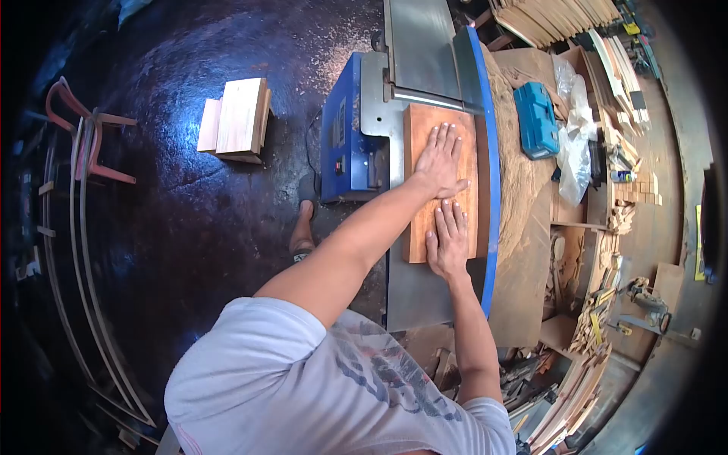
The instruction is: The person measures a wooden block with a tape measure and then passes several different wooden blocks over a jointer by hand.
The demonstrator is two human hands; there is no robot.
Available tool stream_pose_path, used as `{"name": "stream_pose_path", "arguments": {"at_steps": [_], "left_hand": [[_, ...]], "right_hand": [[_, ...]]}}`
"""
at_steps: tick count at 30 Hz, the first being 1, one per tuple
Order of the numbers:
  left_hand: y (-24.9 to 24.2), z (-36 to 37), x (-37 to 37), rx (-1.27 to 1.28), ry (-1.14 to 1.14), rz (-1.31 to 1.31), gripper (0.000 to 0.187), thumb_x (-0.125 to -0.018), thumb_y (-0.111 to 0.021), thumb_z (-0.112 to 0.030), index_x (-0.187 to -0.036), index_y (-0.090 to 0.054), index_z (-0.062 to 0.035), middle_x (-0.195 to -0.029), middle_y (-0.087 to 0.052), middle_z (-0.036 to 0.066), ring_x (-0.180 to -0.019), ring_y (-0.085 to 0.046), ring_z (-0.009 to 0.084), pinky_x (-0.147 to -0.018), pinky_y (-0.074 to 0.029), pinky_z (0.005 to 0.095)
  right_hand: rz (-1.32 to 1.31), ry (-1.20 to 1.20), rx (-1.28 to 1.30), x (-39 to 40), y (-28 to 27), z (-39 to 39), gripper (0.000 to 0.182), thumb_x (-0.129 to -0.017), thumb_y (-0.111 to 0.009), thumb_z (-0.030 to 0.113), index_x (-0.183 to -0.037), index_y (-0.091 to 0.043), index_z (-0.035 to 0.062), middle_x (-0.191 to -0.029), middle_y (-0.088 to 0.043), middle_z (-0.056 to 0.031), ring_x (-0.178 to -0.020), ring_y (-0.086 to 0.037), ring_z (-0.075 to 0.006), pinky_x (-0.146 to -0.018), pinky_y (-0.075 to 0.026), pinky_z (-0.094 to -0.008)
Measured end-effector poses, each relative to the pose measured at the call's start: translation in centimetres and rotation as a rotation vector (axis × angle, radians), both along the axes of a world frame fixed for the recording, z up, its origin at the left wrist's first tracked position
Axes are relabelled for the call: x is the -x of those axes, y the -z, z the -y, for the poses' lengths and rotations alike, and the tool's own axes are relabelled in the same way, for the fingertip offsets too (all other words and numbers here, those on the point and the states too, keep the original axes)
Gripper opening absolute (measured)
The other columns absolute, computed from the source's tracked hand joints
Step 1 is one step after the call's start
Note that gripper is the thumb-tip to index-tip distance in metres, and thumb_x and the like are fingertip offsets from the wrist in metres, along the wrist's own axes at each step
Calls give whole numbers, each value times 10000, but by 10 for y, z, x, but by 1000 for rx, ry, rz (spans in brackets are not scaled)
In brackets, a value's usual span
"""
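A reddish-brown wooden board (422,220) lies flat on the metal bed of a jointer (417,292), beside its blue-edged fence (491,189). My left hand (442,161) rests palm down on the far half of the board, fingers stretched forward. Closer to me, my right hand (449,241) presses on the near half, fingers stretched and thumb toward the board's left edge. Neither hand wraps around the wood. The board's far end reaches the gap between the two beds; the cutter itself is hidden.
The blue control box (343,136) juts out left of the bed. On the dark floor stands a stack of wood blocks (241,117), with a red plastic chair (95,144) farther left. A teal case (536,120) lies right of the fence. Wood strips (557,19) fill the far right.
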State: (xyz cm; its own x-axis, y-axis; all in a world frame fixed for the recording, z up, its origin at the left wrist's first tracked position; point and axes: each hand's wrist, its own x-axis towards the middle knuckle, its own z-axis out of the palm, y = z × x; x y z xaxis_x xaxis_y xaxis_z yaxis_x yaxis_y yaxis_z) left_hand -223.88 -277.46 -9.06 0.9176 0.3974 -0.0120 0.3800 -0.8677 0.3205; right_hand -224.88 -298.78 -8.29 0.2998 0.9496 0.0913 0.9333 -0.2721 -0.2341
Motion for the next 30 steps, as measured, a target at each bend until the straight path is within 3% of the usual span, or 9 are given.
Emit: {"name": "stream_pose_path", "arguments": {"at_steps": [14, 30], "left_hand": [[-1, -39, -22, -37, -5, -23, 1079, -968, -457, -736, -1658, -242, 65, -1740, -156, 304, -1629, -82, 460, -1319, -27, 565], [-4, -62, -34, -48, 10, -29, 1076, -982, -427, -741, -1642, -254, 91, -1720, -179, 328, -1625, -102, 464, -1325, -54, 544]], "right_hand": [[0, -19, -58, -23, 1, -40, 547, -959, -592, 196, -1437, -577, -71, -1594, -493, -249, -1513, -394, -483, -1267, -257, -594], [11, 2, -133, -38, 4, -64, 482, -944, -631, 180, -1387, -650, -11, -1517, -579, -208, -1461, -468, -457, -1232, -326, -596]]}}
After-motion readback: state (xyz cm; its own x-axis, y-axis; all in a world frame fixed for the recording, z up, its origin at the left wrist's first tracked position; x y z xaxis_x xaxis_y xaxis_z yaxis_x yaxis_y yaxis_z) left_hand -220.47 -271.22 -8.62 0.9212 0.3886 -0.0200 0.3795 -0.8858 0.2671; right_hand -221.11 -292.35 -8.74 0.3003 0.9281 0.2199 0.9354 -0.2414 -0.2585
